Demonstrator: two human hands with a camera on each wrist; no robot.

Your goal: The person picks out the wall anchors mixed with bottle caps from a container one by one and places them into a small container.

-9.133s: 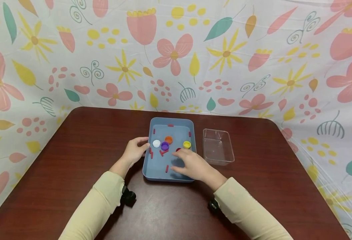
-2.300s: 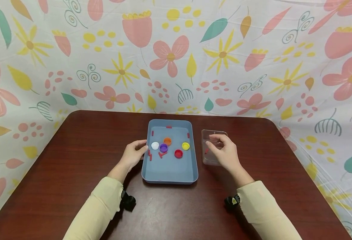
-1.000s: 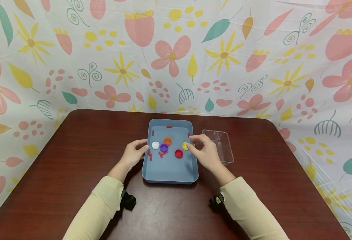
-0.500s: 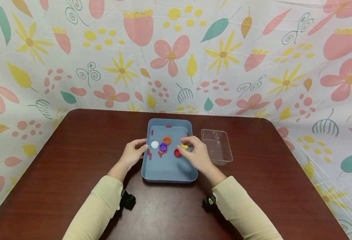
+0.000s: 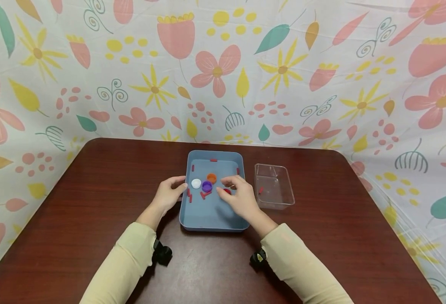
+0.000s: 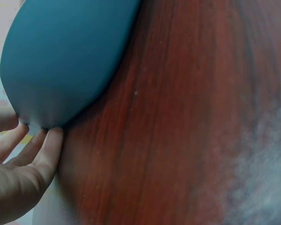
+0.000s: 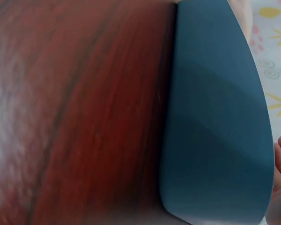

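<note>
My left hand (image 5: 168, 195) grips the left wall of a blue-grey tray (image 5: 215, 217), thumb on the rim and fingers outside, as the left wrist view also shows. My right hand (image 5: 242, 198) is over the tray's right half, thumb and fingers apart above a red bottle cap (image 5: 227, 191) that they partly cover. The yellow cap is mostly hidden behind these fingers. A white cap (image 5: 196, 183), a purple cap (image 5: 207, 186) and an orange cap (image 5: 211, 178) lie to the left. Several short red sticks (image 5: 207, 194) are scattered in the tray.
A clear plastic box (image 5: 278, 198) stands just right of the tray, with a small red stick (image 5: 261, 191) in it. Both stand on a dark wooden table (image 5: 131, 169). A flowered cloth (image 5: 215, 105) hangs behind the table.
A red stick has left the tray's front part and one now shows in the clear box. My right hand has moved left from the box to the red cap. My left hand stays put.
</note>
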